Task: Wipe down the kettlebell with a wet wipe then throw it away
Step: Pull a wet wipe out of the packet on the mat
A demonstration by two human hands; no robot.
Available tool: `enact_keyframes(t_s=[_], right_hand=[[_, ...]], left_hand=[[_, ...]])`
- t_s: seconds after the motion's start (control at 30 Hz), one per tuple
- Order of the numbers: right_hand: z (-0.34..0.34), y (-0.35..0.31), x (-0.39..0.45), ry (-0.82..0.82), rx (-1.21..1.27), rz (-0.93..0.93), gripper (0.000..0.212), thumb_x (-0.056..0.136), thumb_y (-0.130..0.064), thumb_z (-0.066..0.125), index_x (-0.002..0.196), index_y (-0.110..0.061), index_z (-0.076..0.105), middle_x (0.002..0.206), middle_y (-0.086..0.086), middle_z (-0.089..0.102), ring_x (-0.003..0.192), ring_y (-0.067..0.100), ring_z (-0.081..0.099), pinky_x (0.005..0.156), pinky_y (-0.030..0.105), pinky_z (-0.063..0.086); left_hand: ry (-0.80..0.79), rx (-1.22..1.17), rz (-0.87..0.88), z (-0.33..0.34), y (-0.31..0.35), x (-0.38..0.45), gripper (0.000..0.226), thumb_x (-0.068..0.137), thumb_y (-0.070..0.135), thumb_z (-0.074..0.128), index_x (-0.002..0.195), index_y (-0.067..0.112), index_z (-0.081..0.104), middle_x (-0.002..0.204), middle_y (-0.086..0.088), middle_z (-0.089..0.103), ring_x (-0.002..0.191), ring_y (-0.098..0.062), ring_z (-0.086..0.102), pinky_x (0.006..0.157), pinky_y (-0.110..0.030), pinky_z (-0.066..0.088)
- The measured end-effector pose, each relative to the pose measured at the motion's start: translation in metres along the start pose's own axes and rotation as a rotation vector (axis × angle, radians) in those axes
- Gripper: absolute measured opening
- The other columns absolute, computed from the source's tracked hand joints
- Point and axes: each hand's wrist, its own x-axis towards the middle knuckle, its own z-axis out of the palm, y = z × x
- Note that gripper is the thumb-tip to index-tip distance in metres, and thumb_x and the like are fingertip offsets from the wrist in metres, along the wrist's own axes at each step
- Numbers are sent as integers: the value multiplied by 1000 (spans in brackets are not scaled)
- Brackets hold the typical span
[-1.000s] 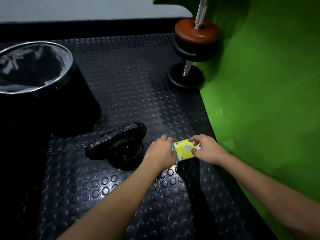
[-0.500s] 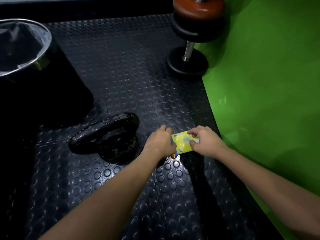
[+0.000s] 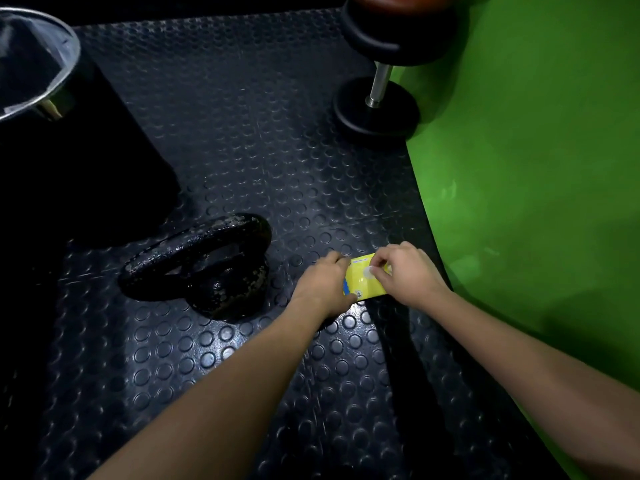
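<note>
Our left hand grips the yellow wipe pack on the floor mat while our right hand has its fingers pinching its top. The kettlebell stands just left, handle running left to right; the pack's print is too small to read.

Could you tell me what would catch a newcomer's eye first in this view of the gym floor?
Most striking is the small yellow wipe pack near the middle, held by the left hand at one end while the right hand pinches at its top. Just left of it a worn black kettlebell sits on the studded black mat. A bright green surface fills the right side, with a lined bin at the far left.
</note>
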Motion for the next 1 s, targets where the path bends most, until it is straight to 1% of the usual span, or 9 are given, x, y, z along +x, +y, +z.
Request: enact_keyframes(t_s=[0.17,0.23,0.33,0.43,0.6,0.73,0.83,0.9,1.0], right_hand=[[8,2,-5,-1,27,2,11,96,-33,56,100,-24,62,92,-5,67,96,22,55,79,37,41],[11,3,-6,-11,79,-3,9,97,-31,56,99,-23,59,87,-7,63,95,24,54,79,37,43],[15,6,-9,-5,192,10,3,95,-29,59,93,-31,57,78,-16,58,90,22,54,83,41,48],[18,9,-10,13,283,10,6,91,-33,57,89,-36,53,77,-16,62,83,19,58,80,44,50],[18,7,-13,36,404,-6,9,94,-20,60,88,-26,57,77,-12,60,76,15,59,75,46,51],[17,7,-14,20,413,17,6,100,-23,52,93,-23,53,79,-10,57,79,18,56,76,45,49],[15,6,-16,5,456,48,8,103,-23,47,96,-20,49,75,-2,60,70,16,58,69,40,49],[14,4,-18,25,506,77,9,104,-22,47,96,-18,49,74,-2,58,63,10,53,60,29,45],[17,3,-18,61,653,160,9,102,-18,52,93,-19,54,78,-3,56,63,5,47,56,13,39]], left_hand=[[17,29,-4,3,-3,1,73,78,36,72,142,16,42,139,-2,43,120,-27,51,99,-39,45],[26,35,-6,4,-3,1,72,78,35,73,141,17,43,137,-2,45,119,-26,52,98,-39,45],[40,63,-7,5,-4,0,72,77,35,73,141,18,44,134,-1,46,117,-25,53,96,-38,44],[49,73,-4,4,-4,-1,72,78,36,73,141,19,44,133,-1,47,116,-24,53,97,-37,43],[43,61,-12,5,-5,-4,70,77,36,73,139,17,45,131,-1,48,116,-24,53,97,-38,45],[50,63,-16,4,-6,-8,67,78,34,72,138,17,47,132,-1,48,117,-24,52,98,-37,43],[55,53,-20,4,-7,-11,65,78,33,71,137,17,48,131,-1,48,118,-24,52,99,-36,42],[53,49,-21,4,-9,-12,66,79,33,71,138,17,47,132,0,47,119,-23,51,100,-36,41],[54,46,-19,4,-10,-13,67,78,32,71,139,18,46,134,0,46,120,-23,50,100,-35,41]])
